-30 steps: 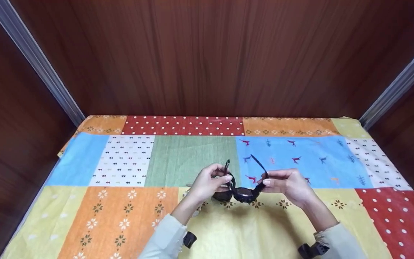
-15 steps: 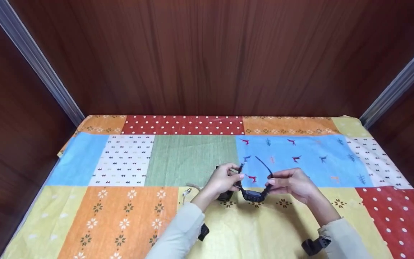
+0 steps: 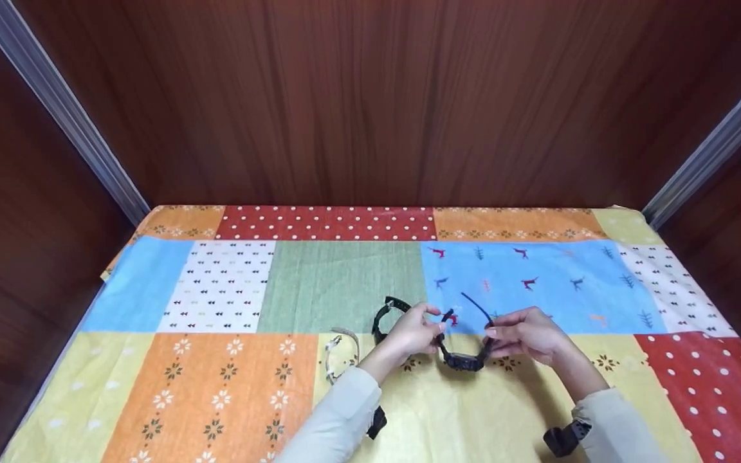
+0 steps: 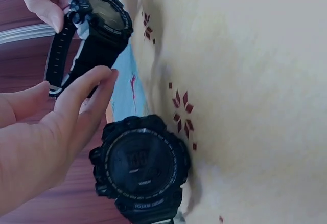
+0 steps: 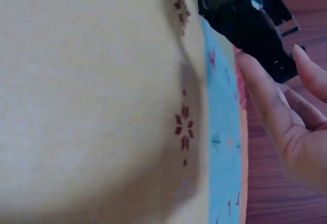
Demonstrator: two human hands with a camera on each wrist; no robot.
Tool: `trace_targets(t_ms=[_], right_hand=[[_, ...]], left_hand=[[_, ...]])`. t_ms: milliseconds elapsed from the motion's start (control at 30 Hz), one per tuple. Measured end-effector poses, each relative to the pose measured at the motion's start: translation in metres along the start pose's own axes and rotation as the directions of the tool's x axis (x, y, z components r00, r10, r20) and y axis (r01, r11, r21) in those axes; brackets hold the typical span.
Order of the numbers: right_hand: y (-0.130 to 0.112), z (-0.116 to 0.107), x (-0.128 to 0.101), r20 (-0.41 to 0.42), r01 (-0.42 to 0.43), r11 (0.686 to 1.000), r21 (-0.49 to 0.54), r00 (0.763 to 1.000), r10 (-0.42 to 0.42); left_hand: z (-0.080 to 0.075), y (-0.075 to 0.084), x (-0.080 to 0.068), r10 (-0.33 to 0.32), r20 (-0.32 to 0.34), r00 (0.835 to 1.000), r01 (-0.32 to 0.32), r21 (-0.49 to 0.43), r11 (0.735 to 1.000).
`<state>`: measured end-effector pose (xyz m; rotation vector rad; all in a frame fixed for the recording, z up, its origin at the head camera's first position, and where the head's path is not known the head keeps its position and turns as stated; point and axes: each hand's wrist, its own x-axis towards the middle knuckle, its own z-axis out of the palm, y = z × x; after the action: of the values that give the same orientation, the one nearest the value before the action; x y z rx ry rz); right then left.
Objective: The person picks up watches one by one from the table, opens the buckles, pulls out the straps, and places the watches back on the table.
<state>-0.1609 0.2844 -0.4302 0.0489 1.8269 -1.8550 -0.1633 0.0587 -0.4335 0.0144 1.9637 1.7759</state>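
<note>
Both hands hold a black digital watch (image 3: 464, 359) just above the yellow patch of the cloth. My left hand (image 3: 438, 328) pinches one strap end (image 4: 61, 65) between thumb and fingers. My right hand (image 3: 491, 335) grips the other strap (image 5: 271, 40) close to the case (image 4: 104, 17); its free end sticks up. A second black watch (image 3: 386, 315) lies on the cloth just left of my left hand, face up (image 4: 140, 165), and neither hand touches it.
A pale, clear-strapped item (image 3: 335, 350) lies left of the second watch. The patchwork tablecloth (image 3: 216, 386) covers the whole table. Dark wooden walls (image 3: 370, 96) close in the back and both sides.
Both hands have carried the held watch a little to the right and lower. The second black watch and the pale item, hidden by my left hand before, now show.
</note>
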Motion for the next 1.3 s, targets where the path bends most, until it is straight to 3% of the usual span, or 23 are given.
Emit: trace_targets(t_ms=[300,667,1000,1300], right_hand=[[0.007,-0.004,0.006,-0.020,-0.074,0.997,-0.003,0.997,0.074],[0.011,-0.003,0.013,-0.084,-0.080,0.997,0.019,0.993,0.082],[0.020,-0.004,0.015,-0.103,-0.068,0.997,0.021,0.992,0.069],[0.020,-0.007,0.014,-0.070,-0.064,0.998,0.015,0.995,0.065]], left_hand=[[0.003,-0.003,-0.001,-0.049,0.069,0.996,0.053,-0.064,0.997],[0.003,-0.004,0.000,-0.076,0.090,0.993,0.086,-0.113,0.990],[0.003,-0.006,0.000,-0.084,0.117,0.990,0.097,-0.117,0.988],[0.001,-0.003,-0.002,-0.090,0.094,0.992,0.097,-0.071,0.993]])
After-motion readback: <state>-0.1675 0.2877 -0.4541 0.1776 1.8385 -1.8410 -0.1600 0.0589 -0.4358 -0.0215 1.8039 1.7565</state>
